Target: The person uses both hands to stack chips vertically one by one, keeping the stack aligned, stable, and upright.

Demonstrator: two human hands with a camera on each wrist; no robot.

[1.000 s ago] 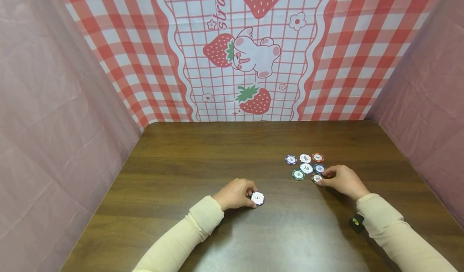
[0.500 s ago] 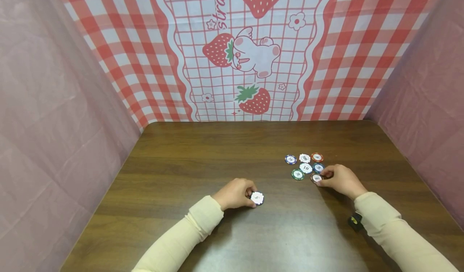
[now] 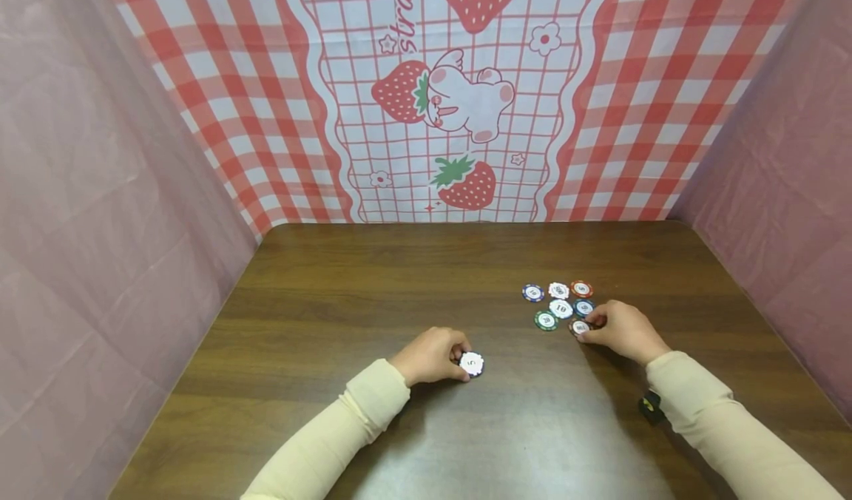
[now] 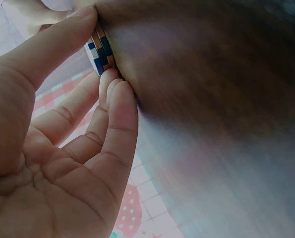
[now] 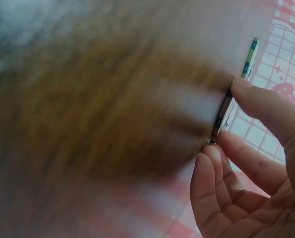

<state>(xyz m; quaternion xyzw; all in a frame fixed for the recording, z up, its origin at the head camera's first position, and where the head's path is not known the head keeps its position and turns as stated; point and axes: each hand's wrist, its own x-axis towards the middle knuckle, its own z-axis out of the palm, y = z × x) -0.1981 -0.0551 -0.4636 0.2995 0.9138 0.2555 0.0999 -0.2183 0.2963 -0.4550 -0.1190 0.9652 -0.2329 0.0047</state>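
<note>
Pinching a short chip stack [image 3: 472,364] in the head view's lower middle is the left hand [image 3: 429,357], while the right hand [image 3: 629,331] grips a brown-edged chip [image 3: 580,328] right of centre, beside six other chips [image 3: 560,308].

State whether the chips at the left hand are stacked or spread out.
Stacked. In the left wrist view, the chips show layered edges, pinched by the left hand; the head view shows only one face.
</note>
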